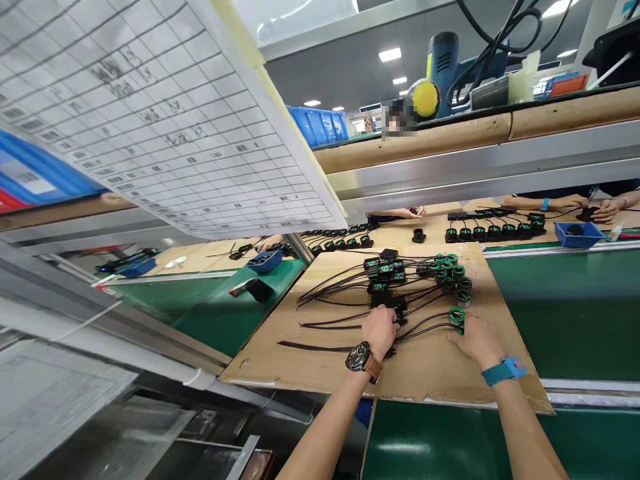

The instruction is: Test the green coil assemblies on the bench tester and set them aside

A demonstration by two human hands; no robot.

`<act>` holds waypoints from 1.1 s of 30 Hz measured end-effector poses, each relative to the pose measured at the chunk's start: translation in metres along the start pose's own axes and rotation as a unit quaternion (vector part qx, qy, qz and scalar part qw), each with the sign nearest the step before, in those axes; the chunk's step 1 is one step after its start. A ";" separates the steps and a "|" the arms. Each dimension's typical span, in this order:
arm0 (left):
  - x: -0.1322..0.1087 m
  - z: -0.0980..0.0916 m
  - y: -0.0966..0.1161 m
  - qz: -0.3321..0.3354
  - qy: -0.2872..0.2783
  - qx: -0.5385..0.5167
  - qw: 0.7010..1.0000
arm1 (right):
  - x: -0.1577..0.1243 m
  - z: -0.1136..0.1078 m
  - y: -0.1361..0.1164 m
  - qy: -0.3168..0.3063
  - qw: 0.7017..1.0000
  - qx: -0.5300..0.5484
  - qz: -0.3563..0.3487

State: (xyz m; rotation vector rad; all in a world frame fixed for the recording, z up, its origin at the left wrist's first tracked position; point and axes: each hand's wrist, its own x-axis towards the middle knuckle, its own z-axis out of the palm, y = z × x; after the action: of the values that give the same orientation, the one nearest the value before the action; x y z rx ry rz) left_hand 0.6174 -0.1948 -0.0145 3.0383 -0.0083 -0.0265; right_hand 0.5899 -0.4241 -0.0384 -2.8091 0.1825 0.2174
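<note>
My left hand (380, 331), wearing a wristwatch (358, 357), is closed over a small black cable-mounted part, mostly hidden under the fingers. A black cable (315, 347) runs out to its left. To the right, my right hand (477, 339) has its fingers closed at the edge of a round green circuit board (456, 316), which is joined by black wires to the part under my left hand. Beyond both hands lie several similar assemblies, with a cluster of round green boards (450, 270) and black square housings holding green boards (386, 269).
A cardboard sheet (310, 373) lies across the green conveyor belt (565, 313). A paper form (200, 120) hangs at upper left, near a metal rail (450, 167). Co-workers' hands (605, 208) are at the far bench, by a blue bin (579, 233). A heat gun (440, 73) rests above.
</note>
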 end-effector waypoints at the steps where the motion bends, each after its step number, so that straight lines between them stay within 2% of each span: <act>1: 0.001 -0.002 -0.002 0.000 -0.008 -0.002 1.000 | 0.000 0.000 0.001 -0.005 1.000 0.004 0.000; 6: 0.002 -0.009 -0.018 -0.003 -0.039 0.001 0.999 | -0.001 0.002 0.004 -0.030 0.999 0.020 0.000; 11: 0.006 -0.005 -0.036 -0.024 -0.039 0.013 0.999 | 0.000 0.001 0.006 -0.037 0.999 0.038 -0.007; 14: -0.006 -0.003 -0.043 -0.016 -0.014 -0.002 1.000 | -0.001 -0.001 0.009 -0.047 0.997 0.062 -0.019; 17: -0.037 0.011 -0.050 -0.007 0.050 -0.017 0.999 | 0.000 -0.002 0.006 -0.031 0.998 0.052 -0.021; 21: -0.075 0.048 -0.065 0.033 0.091 -0.021 0.995 | 0.005 -0.004 -0.007 -0.003 0.999 0.036 -0.014; 23: -0.079 0.060 -0.074 0.041 0.103 -0.015 0.994 | 0.004 -0.008 -0.013 -0.001 0.999 0.042 -0.013; 26: -0.075 0.061 -0.081 0.030 0.133 -0.013 0.991 | -0.011 -0.025 -0.016 0.004 0.998 0.056 -0.011; 29: -0.082 0.055 -0.075 0.051 0.168 -0.048 0.983 | -0.039 -0.053 -0.009 0.040 0.996 0.075 -0.009; 31: -0.101 0.057 -0.069 0.088 0.209 -0.088 0.970 | -0.062 -0.073 0.005 0.117 0.988 0.095 -0.021; 33: -0.134 0.065 -0.069 0.125 0.227 -0.117 0.959 | -0.086 -0.090 0.031 0.210 0.971 0.109 -0.022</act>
State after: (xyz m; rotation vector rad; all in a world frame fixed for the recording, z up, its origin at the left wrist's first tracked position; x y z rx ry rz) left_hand 0.4827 -0.1324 -0.0838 2.7119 -0.3255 0.6372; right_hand 0.5127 -0.4739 0.0514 -2.6000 0.2222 -0.3886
